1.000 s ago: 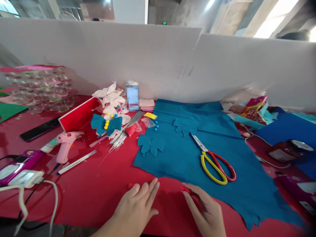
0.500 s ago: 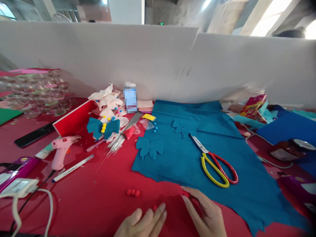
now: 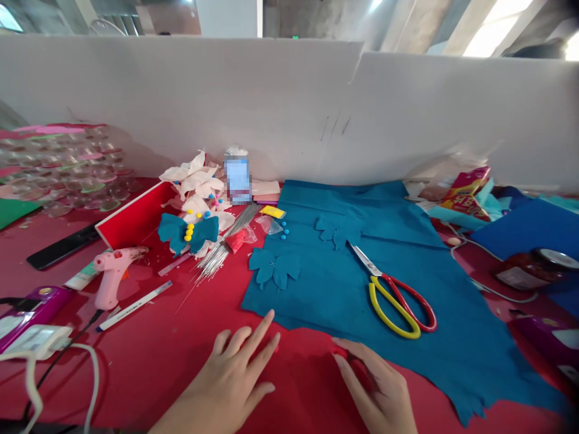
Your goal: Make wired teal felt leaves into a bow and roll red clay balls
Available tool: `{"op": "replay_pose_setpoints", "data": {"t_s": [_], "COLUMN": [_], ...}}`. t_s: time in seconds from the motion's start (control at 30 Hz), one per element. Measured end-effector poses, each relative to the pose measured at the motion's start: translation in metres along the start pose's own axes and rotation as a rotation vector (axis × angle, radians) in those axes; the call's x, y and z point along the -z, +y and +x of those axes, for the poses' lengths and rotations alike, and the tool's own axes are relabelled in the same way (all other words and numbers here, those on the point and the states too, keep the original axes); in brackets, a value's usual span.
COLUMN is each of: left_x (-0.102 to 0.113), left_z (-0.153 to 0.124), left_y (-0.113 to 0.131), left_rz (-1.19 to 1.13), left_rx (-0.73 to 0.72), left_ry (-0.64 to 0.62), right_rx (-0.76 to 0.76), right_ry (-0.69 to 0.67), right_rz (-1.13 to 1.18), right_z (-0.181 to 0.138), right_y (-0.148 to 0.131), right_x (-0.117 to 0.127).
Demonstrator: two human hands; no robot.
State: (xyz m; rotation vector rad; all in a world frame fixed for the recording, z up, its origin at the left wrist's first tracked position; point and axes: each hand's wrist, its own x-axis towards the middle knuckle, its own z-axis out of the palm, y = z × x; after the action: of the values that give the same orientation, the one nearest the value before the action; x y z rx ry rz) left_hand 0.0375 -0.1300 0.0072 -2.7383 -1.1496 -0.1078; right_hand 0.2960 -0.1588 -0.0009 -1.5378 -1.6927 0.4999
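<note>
My left hand lies palm down over the red table, fingers spread. A bit of a small red pompom shows beside its fingertips; anything under the palm is hidden. Thumb and index finger of my right hand are bent together around a red pompom, mostly covered, at the near edge of a teal cloth. Beyond the hands, scissors with yellow and red handles rest on that cloth, blades partly apart. Two teal petal-shaped cutouts, a nearer one and a farther one, lie there too.
At left are a pink glue gun, a white pen and a teal butterfly with yellow pompoms. Thin wires lie near the middle. A jar stands at right, and a white partition runs behind.
My left hand has moved up and to the left with its fingers spreading, and now covers the place where three red pompoms lay in a row. My right hand stays almost still.
</note>
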Motion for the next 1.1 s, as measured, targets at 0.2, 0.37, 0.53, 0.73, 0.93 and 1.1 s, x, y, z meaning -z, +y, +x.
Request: {"op": "replay_pose_setpoints", "data": {"t_s": [0.2, 0.37, 0.53, 0.73, 0.93, 1.1], "left_x": [-0.001, -0.003, -0.005, 0.0, 0.0, -0.004], "left_z": [-0.002, -0.006, -0.02, -0.007, -0.012, -0.004], "left_y": [0.013, 0.026, 0.023, 0.024, 0.017, 0.021], "left_rz": [0.018, 0.02, 0.056, 0.104, 0.163, 0.132], "left_rx": [0.068, 0.028, 0.118, 0.084, -0.017, 0.018], "left_ry": [0.106, 0.237, 0.239, 0.226, 0.191, 0.152], "right_rx": [-0.01, -0.001, -0.024, -0.014, -0.001, 0.042], "right_ry": [-0.008, 0.009, 0.016, 0.004, -0.027, -0.02], "right_rz": [0.003, 0.002, 0.006, 0.008, -0.008, -0.025], "right_z": [0.0, 0.0, 0.0, -0.001, 0.001, 0.002], "right_y": [-0.002, -0.002, -0.004, -0.002, -0.004, -0.005], "right_x": [0.0, 0.0, 0.0, -0.001, -0.002, -0.003]}}
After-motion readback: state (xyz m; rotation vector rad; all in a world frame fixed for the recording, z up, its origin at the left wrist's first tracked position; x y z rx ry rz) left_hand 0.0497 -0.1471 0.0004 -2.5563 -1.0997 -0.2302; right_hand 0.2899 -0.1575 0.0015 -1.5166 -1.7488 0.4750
